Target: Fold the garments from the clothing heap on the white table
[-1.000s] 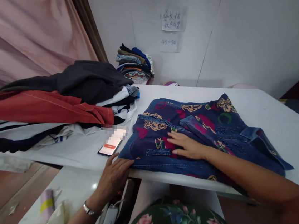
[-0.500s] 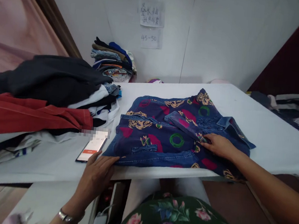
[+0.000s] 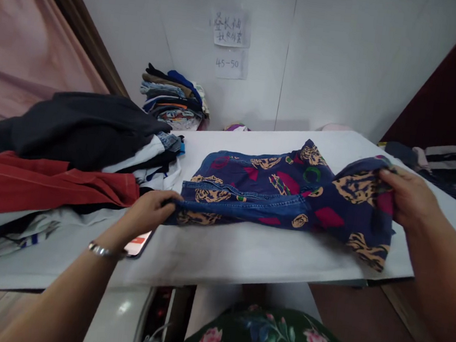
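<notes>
I noted left hand (image 3: 151,210) and right hand (image 3: 409,198), fingers gripping opposite ends of a blue, magenta-patterned denim garment (image 3: 265,204).

left hand (image 3: 149,212) and right hand (image 3: 411,198) have lifted the near side of the jacket (image 3: 263,202).

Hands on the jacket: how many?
2: the left hand grips the left end of the jacket; the right hand holds raised fabric at its right end.
</notes>
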`<state>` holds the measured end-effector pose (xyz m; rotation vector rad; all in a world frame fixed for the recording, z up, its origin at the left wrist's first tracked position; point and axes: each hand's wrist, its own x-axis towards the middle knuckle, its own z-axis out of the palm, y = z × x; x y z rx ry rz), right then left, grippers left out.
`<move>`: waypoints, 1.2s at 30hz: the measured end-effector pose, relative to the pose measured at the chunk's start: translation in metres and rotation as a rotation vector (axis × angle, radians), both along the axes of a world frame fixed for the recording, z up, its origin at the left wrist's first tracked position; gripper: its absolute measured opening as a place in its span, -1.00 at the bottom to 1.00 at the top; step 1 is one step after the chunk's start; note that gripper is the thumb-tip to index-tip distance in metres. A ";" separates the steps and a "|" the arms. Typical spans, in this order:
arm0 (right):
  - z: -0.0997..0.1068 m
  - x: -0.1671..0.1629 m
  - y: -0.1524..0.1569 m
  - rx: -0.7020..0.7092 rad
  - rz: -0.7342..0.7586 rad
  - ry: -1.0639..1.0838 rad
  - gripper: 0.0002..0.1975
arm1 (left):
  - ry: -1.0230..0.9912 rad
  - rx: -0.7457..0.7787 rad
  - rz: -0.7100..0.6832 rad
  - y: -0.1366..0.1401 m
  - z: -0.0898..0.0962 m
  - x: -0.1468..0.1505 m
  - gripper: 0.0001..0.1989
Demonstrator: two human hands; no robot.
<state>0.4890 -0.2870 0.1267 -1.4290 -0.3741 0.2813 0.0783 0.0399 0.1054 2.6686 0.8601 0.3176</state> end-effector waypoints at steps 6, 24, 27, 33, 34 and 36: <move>-0.025 0.038 0.048 -0.046 0.083 0.283 -0.87 | 0.256 0.102 0.020 0.063 -0.005 0.086 -0.65; -0.090 0.076 0.054 -0.042 0.255 0.349 -0.87 | -0.027 0.239 -0.289 0.000 -0.084 0.118 -0.62; -0.074 0.086 0.057 0.037 0.193 0.204 -0.87 | 0.061 0.154 -0.300 -0.002 -0.098 0.118 -0.51; -0.074 0.087 0.074 -0.374 0.206 0.204 -0.66 | 0.116 0.060 -0.313 0.012 -0.100 0.119 -0.50; -0.074 0.083 0.070 -0.425 0.178 0.153 -0.60 | 0.102 0.066 -0.306 0.011 -0.098 0.119 -0.50; -0.073 0.068 0.053 -0.445 0.108 -0.021 -0.50 | 0.037 0.099 -0.291 0.007 -0.096 0.116 -0.52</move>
